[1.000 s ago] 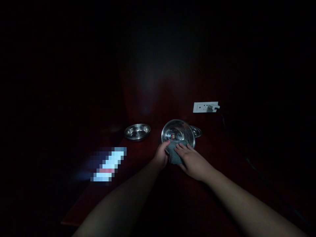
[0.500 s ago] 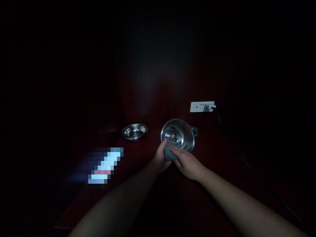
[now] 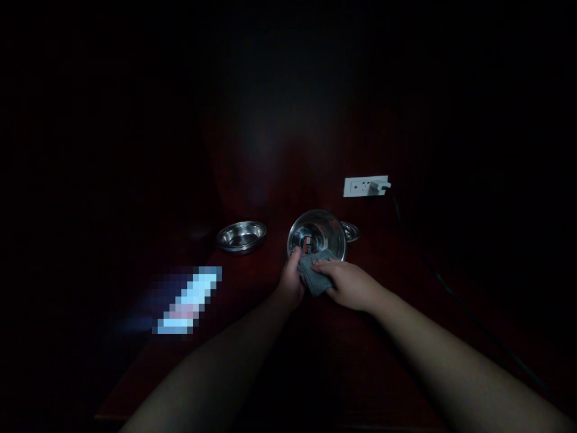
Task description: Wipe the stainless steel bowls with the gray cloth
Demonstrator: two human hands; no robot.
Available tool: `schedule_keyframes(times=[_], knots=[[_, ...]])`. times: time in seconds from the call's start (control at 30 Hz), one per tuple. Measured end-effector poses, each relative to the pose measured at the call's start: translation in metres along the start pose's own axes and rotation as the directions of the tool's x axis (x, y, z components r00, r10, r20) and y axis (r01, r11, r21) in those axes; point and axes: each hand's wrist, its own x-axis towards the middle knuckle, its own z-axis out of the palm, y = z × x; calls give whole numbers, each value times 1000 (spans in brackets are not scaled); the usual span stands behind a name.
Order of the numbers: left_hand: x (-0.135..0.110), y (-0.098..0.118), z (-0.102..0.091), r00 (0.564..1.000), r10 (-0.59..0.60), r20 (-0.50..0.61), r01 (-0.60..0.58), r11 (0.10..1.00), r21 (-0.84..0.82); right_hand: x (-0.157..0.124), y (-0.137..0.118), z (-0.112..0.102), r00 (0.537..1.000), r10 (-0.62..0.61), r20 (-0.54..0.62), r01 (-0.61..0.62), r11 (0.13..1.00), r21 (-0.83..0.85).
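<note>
A shiny steel pot (image 3: 333, 234) is tilted with its mouth toward me, and a small red and black label shows on its inside bottom. My left hand (image 3: 292, 282) grips the pot at its near left rim, thumb up over the edge. In my right hand (image 3: 354, 282) is a folded grey-green cloth (image 3: 315, 276), pressed over the near rim of the pot. The cloth hides that part of the rim and some of my right fingers.
Stacked steel dishes (image 3: 242, 237) stand to the left on the dark red table (image 3: 216, 361). Behind the pot lies a round steel lid or plate (image 3: 351, 232). A wall socket (image 3: 366, 186) holds a plug; a cable (image 3: 487, 343) runs along the right. A bright blurred screen (image 3: 187, 300) lies left.
My right hand has moved the cloth right along the near rim, and more of the cloth shows. The whole view has shifted slightly.
</note>
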Motion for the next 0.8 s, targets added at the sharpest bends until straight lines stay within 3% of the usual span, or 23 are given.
schedule_keyframes(times=[0.3,0.57,0.8], knots=[[3,-2,-6,987,141,-75,-130,981,141,0,7,5,999,-36,-33,34,998,-50],[-9,6,-1,991,-92,-93,116,949,293,-2,-1,0,999,21,-32,-20,999,29],[-5,3,1,992,-85,-98,104,972,210,-2,-9,-1,999,37,-27,-35,997,71]])
